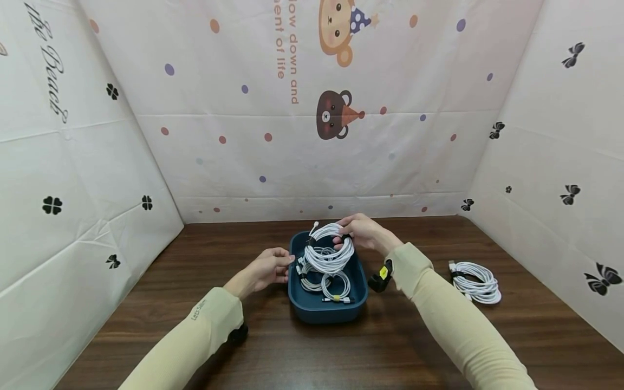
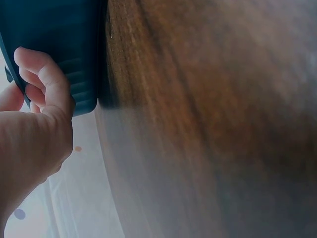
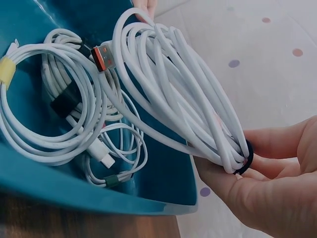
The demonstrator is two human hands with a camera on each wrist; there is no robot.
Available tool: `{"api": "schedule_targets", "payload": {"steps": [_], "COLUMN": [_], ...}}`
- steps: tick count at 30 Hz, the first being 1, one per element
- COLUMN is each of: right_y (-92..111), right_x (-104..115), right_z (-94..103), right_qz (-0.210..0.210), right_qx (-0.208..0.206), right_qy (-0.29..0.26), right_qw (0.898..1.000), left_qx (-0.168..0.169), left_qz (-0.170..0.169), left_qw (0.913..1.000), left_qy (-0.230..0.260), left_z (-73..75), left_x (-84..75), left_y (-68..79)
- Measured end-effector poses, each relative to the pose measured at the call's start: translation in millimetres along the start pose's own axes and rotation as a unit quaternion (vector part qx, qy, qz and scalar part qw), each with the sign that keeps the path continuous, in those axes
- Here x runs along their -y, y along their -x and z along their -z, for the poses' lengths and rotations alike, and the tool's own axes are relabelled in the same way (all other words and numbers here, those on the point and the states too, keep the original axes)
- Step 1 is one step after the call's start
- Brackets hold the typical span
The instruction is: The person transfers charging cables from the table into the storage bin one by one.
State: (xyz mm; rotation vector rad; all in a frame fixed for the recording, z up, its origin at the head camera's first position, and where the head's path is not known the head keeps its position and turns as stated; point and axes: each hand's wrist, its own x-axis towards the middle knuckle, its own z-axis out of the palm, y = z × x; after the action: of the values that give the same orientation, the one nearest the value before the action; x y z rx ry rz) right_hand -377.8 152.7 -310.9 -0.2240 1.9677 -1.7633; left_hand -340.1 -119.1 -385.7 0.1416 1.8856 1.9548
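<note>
My right hand [image 1: 363, 232] pinches a large coil of white USB cable [image 1: 327, 254] by its black tie. The coil hangs tilted over a dark blue plastic bin [image 1: 326, 314], and its orange-edged USB plug [image 3: 103, 57] shows in the right wrist view. Inside the bin lie several smaller coiled cables, among them a white one with a yellow tie [image 3: 7, 72] and a thin one with a green tie [image 3: 112, 180]. At the bin's left side, my left hand [image 1: 268, 266] holds the rim between thumb and fingers. The large coil partly covers the cables beneath it.
Another coiled white cable [image 1: 475, 282] with a black tie lies on the brown wooden table [image 1: 404, 346], to the right of my right forearm. White printed sheets [image 1: 273, 162] rise behind the table and along both sides.
</note>
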Motion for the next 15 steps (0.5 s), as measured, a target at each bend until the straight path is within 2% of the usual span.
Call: {"api": "schedule_targets", "payload": {"steps": [5,15], "right_y": [-1.6,-2.2], "right_x": [-1.6,-3.2], "right_z": [-1.7,-4.8], "right_qz": [0.002,-0.005], "right_qx": [0.009,-0.005], "right_qy": [0.005,0.038], "right_qw": [1.0,0.999], "left_qx": [-0.003,0.002], "left_qz": [0.003,0.002], "left_qw": [1.0,1.0], "left_qy": [0.002,0.001], "left_z": [0.4,0.9], "left_x": [-0.1,-1.1], "left_y": [0.4,1.1]}}
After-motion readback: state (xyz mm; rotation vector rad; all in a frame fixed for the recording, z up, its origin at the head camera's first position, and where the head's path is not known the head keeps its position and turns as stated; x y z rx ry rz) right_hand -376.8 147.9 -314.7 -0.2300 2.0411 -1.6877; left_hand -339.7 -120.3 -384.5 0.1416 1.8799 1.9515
